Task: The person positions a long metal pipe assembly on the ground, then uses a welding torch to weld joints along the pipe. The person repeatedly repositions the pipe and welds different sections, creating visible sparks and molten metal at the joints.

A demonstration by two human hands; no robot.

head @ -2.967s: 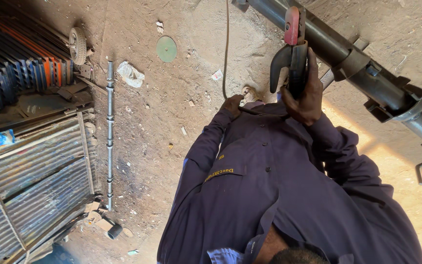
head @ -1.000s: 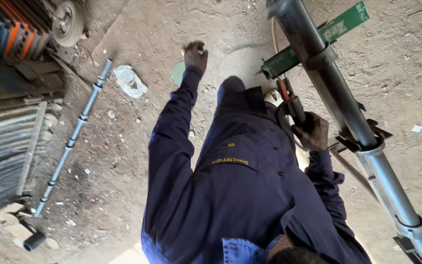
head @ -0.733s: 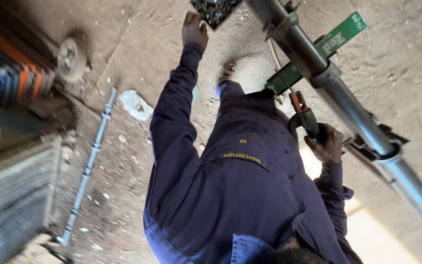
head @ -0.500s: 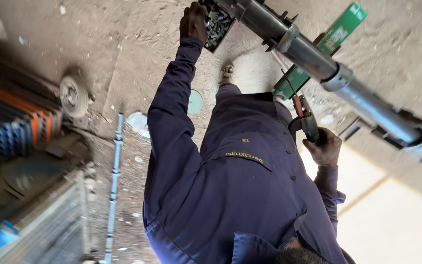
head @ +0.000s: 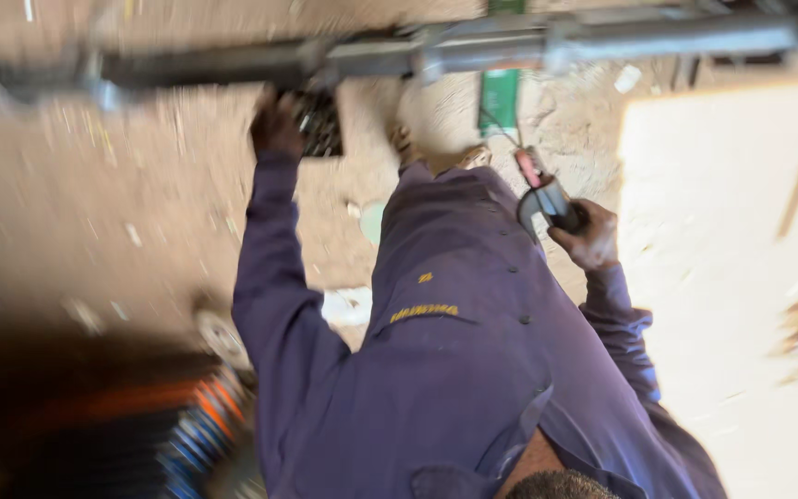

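Observation:
The frame is blurred by motion. My left hand (head: 274, 125) is stretched out in its purple sleeve and grips the edge of a dark mesh plate (head: 322, 125) just under a long grey pipe (head: 510, 42) that runs across the top. My right hand (head: 588, 236) holds an angle grinder (head: 547, 199) with a red part, off to the right of my body and below the pipe. A green bar (head: 501, 92) lies on the sandy ground between the two hands.
A stack of metal pieces with orange and blue edges (head: 196, 425) sits at the lower left. A pale round disc (head: 371, 222) and a white scrap (head: 348, 305) lie on the dirt. A bright sunlit patch (head: 722, 277) covers the right.
The view has swung, so the pipe now runs level across the top. My left hand stays on the dark plate by the pipe. My right hand keeps the grinder.

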